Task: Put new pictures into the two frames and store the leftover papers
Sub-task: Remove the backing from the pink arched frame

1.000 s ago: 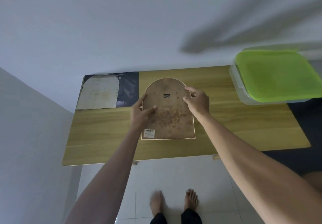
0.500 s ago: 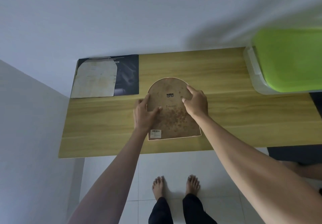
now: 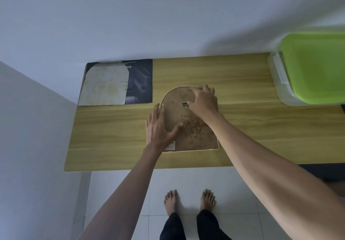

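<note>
The arched frame (image 3: pixel 188 125) lies back-up on the wooden table (image 3: pixel 242 127) under both hands — the left hand (image 3: pixel 160 127) rests flat with straight, spread fingers along its left edge, thumb on the backing, while the right hand (image 3: pixel 204 103) curls over the arched top, its thumb at the small hanger (image 3: pixel 184 104). Beyond the left hand lie a pale arched paper (image 3: pixel 106 86) on a dark print (image 3: pixel 140 82); past the right hand sits a green-lidded box (image 3: pixel 313 67) — tiled floor below.

A wooden table (image 3: pixel 242 127) stands against a plain pale wall (image 3: pixel 130 15) over white floor tiles (image 3: pixel 119 193)
</note>
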Motion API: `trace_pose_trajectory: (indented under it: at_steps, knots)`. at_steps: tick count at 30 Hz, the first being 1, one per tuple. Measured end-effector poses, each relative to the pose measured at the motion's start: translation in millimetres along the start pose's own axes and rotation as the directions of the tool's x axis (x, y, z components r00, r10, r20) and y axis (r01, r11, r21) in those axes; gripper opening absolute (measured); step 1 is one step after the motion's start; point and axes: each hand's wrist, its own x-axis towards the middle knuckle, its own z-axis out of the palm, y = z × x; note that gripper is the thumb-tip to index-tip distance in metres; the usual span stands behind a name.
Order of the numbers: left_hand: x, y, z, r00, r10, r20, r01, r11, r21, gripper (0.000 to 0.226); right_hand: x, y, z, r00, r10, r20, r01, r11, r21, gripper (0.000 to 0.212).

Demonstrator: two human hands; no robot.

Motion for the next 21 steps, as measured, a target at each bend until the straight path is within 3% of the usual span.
trace_pose_trajectory:
  at_steps: [5, 11, 21]
  knots:
    - [-17, -8, 9, 0.984, 0.120, 0.130, -0.132, 0.987, 0.095, 0.125, 18, -15, 3, 0.994, 0.016, 0.111, -0.001, 0.991, -0.132, 0.053]
    - [-16, -10, 11, 0.977, 0.166, 0.136, -0.182, 0.976, 0.118, 0.124, 24, -18, 5, 0.995, 0.036, 0.090, -0.016, 0.977, -0.212, 0.054]
    - [-14, -11, 12, 0.972, 0.178, 0.152, -0.197, 0.973, 0.122, 0.127, 41, -23, -3, 0.983, 0.065, 0.172, -0.016, 0.962, -0.273, 0.059]
